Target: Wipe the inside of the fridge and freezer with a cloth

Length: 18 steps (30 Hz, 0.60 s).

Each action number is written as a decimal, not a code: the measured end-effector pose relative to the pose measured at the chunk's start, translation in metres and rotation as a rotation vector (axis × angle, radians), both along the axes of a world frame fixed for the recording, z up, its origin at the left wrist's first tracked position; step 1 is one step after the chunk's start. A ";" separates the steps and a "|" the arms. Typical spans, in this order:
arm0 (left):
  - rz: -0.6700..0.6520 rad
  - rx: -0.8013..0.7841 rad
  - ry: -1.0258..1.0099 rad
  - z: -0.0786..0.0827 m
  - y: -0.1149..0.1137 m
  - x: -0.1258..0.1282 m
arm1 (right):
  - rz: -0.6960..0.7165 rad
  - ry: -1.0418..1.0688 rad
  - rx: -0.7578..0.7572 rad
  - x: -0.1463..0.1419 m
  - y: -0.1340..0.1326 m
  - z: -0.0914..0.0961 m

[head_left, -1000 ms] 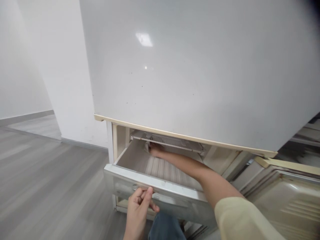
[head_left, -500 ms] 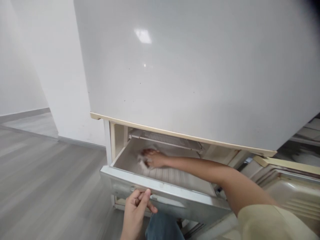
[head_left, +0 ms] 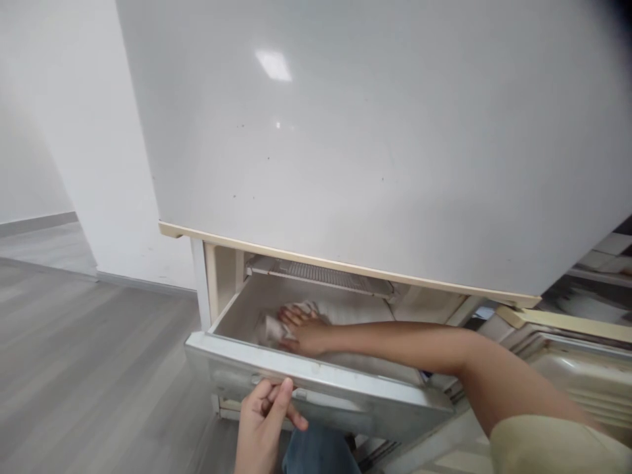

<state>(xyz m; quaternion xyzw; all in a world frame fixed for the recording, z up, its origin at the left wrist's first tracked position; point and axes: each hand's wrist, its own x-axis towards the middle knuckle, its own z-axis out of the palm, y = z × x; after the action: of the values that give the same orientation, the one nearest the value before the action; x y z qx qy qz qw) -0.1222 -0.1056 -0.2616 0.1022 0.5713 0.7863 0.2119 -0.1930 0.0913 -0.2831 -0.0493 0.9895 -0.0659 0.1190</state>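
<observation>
Head view looks down into a pulled-out fridge drawer (head_left: 320, 405) with a metal front and a pale ribbed floor. The right hand (head_left: 303, 332) reaches in from the lower right, its beige sleeve (head_left: 553, 447) ending near the elbow. Its fingers (head_left: 291, 316) lie spread and slightly bent over a bunched white cloth (head_left: 270, 329), pressing it against the drawer floor near the left side. The left hand (head_left: 261, 421) stays outside, below the drawer, with its fingers (head_left: 274, 395) curled around the lower edge of the metal front. A denim leg (head_left: 316, 454) shows just beneath that hand. Behind the cloth, a slatted grille (head_left: 320, 276) sits at the drawer's back, under the white fridge door (head_left: 345, 131) and its cream trim (head_left: 345, 269). Grey plank flooring (head_left: 89, 368) and a white wall (head_left: 83, 131) fill the left side.
</observation>
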 end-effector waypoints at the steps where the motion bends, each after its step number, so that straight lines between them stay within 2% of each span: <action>1: 0.001 0.003 -0.007 -0.001 0.000 0.000 | 0.080 0.006 0.002 0.004 -0.007 -0.003; 4: 0.002 -0.002 -0.028 -0.006 -0.002 0.000 | 0.306 0.048 -0.026 0.008 -0.014 -0.006; 5: 0.000 -0.005 -0.031 -0.007 -0.003 0.000 | 0.341 0.061 -0.043 0.006 -0.010 -0.004; 6: -0.003 -0.007 -0.030 -0.009 -0.004 0.000 | 0.318 0.072 -0.056 0.003 -0.004 0.000; 7: -0.006 -0.009 -0.026 -0.010 -0.005 0.001 | 0.246 0.076 -0.062 -0.002 0.006 0.004; 11: -0.018 -0.024 0.019 -0.012 -0.008 0.000 | -0.228 0.090 -0.025 -0.020 0.059 0.022; 15: -0.059 -0.047 0.067 -0.010 -0.007 -0.005 | -0.494 0.135 0.028 -0.013 0.097 0.030; 18: -0.078 -0.054 0.088 -0.008 -0.006 -0.008 | -0.679 0.093 0.040 0.002 0.101 0.031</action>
<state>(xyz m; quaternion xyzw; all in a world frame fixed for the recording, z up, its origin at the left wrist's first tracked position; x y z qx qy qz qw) -0.1306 -0.1116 -0.2700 0.1531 0.5964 0.7567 0.2199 -0.1907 0.1926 -0.2519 0.2823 0.9549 -0.0799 0.0460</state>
